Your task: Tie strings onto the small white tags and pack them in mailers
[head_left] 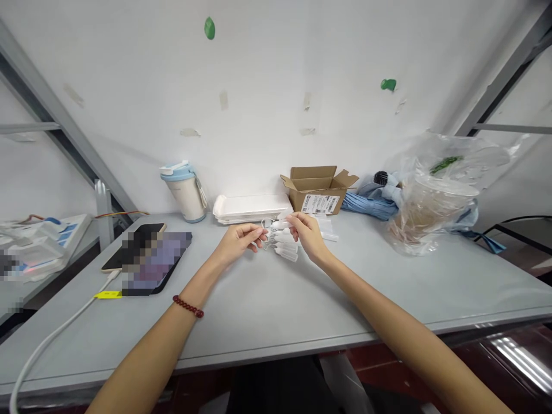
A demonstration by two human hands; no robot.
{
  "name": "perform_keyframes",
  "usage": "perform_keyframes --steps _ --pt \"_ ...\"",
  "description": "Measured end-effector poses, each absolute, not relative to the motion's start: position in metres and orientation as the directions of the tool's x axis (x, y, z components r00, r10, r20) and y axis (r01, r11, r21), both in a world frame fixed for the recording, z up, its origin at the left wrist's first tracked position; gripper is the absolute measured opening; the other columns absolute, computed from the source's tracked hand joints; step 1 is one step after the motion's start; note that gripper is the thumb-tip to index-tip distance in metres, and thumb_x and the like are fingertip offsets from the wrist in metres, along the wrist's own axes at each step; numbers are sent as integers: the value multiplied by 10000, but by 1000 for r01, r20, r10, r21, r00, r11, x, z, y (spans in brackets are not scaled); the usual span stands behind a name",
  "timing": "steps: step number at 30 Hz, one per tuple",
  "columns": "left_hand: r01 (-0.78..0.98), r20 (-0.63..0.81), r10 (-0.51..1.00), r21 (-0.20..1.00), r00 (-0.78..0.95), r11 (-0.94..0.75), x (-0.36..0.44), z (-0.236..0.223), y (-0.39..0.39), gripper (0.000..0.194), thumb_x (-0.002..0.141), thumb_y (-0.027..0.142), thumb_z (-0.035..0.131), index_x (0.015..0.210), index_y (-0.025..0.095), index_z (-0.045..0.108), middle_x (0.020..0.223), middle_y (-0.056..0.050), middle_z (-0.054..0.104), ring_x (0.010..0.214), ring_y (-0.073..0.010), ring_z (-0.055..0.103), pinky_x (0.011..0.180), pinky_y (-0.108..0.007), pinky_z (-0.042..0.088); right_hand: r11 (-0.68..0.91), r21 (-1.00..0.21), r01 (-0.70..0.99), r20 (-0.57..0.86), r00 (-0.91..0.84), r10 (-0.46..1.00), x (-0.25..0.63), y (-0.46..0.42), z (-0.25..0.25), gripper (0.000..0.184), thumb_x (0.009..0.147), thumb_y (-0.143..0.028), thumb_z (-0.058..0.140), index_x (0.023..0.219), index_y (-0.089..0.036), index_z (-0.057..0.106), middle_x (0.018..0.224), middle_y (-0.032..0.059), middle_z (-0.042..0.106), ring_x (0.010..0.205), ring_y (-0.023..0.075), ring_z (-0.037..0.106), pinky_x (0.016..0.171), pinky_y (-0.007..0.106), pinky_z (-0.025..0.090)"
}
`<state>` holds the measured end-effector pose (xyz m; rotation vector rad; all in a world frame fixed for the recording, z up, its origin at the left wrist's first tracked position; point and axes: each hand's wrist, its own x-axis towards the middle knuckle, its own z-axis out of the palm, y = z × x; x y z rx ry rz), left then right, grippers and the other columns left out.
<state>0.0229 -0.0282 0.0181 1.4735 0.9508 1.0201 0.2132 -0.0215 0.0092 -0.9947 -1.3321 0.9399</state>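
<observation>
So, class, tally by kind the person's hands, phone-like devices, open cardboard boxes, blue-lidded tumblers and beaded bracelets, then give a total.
Hands: 2 (left hand, right hand)
Phone-like devices: 2
Open cardboard box: 1
Blue-lidded tumbler: 1
Beaded bracelet: 1
Total: 7

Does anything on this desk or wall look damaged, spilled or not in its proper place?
The wall looks a little odd: pale tape-like patches and two green scraps are stuck there, perhaps leftovers. I see no spill.

Left hand (pixel 242 240), right hand (pixel 307 233), white pieces (pixel 286 251)
</observation>
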Motion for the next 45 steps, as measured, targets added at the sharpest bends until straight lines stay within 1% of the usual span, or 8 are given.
perform_keyframes --steps 4,8,15,27,31,34,41,45 --pt "12 124 936 991 330 -135 25 20 -29 397 662 504 720 786 127 698 745 -48 655 605 -113 555 555 -247 454 334 -942 36 335 24 942 214 -21 9 255 766 -414 559 691 -171 554 533 -55 420 476 79 377 456 226 299" --pt "-5 138 936 989 324 -145 25 20 -30 393 658 509 723 763 132 691 762 -51 661 600 -109 553 551 -245 450 357 -934 38 357 16 934 213 -22 10 260 772 -420 555 700 -170 564 526 -55 407 476 81 370 453 227 296" --pt "12 123 941 991 316 -133 24 20 -29 392 658 508 723 764 132 693 762 -55 662 608 -113 552 557 -250 451 360 -932 41 361 19 932 214 -23 10 249 780 -412 551 713 -173 575 533 -54 405 493 82 367 467 226 301" --pt "5 138 934 989 328 -148 25 20 -30 346 710 477 694 767 136 687 802 -58 664 611 -110 552 567 -251 454 317 -948 -27 317 10 949 212 -28 13 256 763 -429 549 709 -179 548 537 -58 403 476 81 357 452 233 291" --pt "17 156 930 985 334 -172 25 18 -31 336 727 469 680 808 143 698 760 -43 649 611 -115 549 568 -253 453 362 -932 21 362 9 932 212 -28 12 266 795 -431 527 716 -178 549 539 -59 399 487 82 357 476 236 292" --pt "15 164 931 984 325 -179 26 18 -33 316 737 459 675 784 148 693 754 -38 644 611 -116 546 569 -251 449 383 -922 58 383 -9 924 212 -28 11 267 812 -431 511 732 -180 556 555 -56 404 511 85 370 498 234 299" --pt "-23 150 936 988 320 -150 26 20 -33 305 709 442 710 796 149 706 729 -32 631 593 -113 537 557 -254 438 401 -911 95 405 34 914 213 -27 10 272 810 -436 514 715 -184 548 571 -50 400 520 90 364 498 234 294" --pt "-43 133 933 991 335 -126 25 21 -34 283 735 429 694 813 157 712 747 -31 627 610 -113 542 569 -255 437 414 -905 95 419 37 907 213 -27 11 263 818 -428 515 723 -184 549 594 -43 414 530 90 365 502 230 301"
